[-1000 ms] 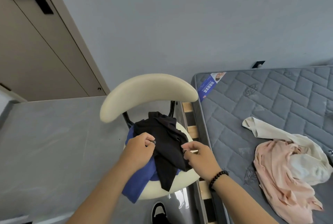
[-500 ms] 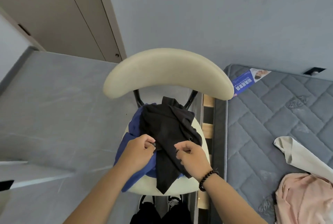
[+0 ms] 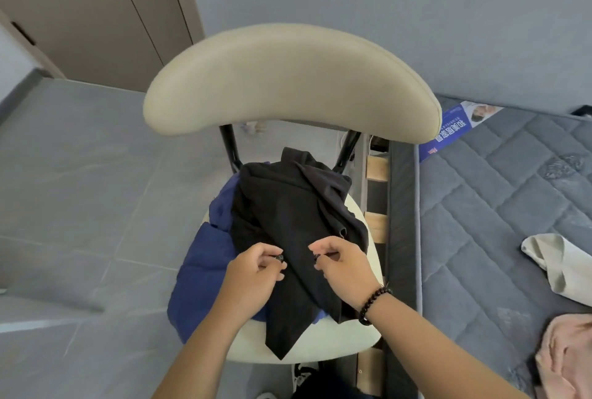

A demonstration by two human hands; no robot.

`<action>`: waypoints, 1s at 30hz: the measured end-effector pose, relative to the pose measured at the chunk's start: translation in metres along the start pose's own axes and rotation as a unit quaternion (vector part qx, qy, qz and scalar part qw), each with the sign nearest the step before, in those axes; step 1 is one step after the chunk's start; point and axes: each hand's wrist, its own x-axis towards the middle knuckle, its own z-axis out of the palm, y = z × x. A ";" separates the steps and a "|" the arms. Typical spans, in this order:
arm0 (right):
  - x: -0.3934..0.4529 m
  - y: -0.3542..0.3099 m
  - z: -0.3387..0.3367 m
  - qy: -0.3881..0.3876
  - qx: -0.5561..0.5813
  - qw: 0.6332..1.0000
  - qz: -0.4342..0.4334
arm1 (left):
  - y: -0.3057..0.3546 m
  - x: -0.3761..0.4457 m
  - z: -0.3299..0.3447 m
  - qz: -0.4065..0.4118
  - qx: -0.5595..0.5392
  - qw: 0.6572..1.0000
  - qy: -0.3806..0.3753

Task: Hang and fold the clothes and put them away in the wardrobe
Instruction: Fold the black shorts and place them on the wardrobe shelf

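Over the chair seat [image 3: 323, 347], my left hand [image 3: 253, 273] and right hand [image 3: 344, 265] each pinch a fold of the black garment [image 3: 288, 216], which lies on that seat atop a blue one [image 3: 201, 270]. Lifting both pinches together, evenly, should free it without dragging the blue piece. Beyond the chair's backrest stands the wardrobe [image 3: 96, 14].

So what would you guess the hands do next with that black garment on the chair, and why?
Probably lift it straight up off the chair. The left hand and right hand each pinch the black garment, which lies crumpled over a blue garment; raising it should free it and let it hang open.
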 end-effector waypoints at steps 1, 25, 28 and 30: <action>0.001 0.006 0.002 -0.008 -0.020 1.000 -0.018 | -0.005 0.000 0.007 0.008 -0.005 1.000 0.000; -0.189 0.203 -0.170 0.104 -0.030 0.966 -0.236 | 0.006 -0.214 0.273 0.189 -0.059 0.979 0.038; -0.211 0.240 -0.201 0.145 -0.056 0.963 -0.220 | 0.010 -0.231 0.312 0.207 -0.028 0.978 0.021; -0.222 0.265 -0.220 0.168 -0.080 0.963 -0.194 | 0.012 -0.243 0.336 0.211 -0.013 0.977 -0.005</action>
